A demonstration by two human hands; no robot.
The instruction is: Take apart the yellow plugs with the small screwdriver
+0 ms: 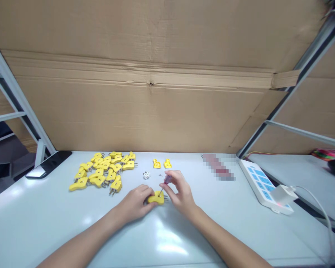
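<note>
Near the middle of the table, my left hand [138,202] grips the back end of a yellow plug [157,197], whose metal pins point right. Pinched in the fingers of my right hand [181,191] is a small screwdriver [168,179] with a purple handle. Its tip touches the top of the plug. Just beyond my hands lie two open yellow plug shells [156,163], [167,163], some small white and metal parts [146,175] and tiny screws [160,175].
A pile of yellow plugs [99,173] lies left of my hands. At the far left is a black phone [48,165]. A white power strip [264,186] with a charger [284,195] and cable stands right. A cardboard wall [150,115] rises behind the table [53,216].
</note>
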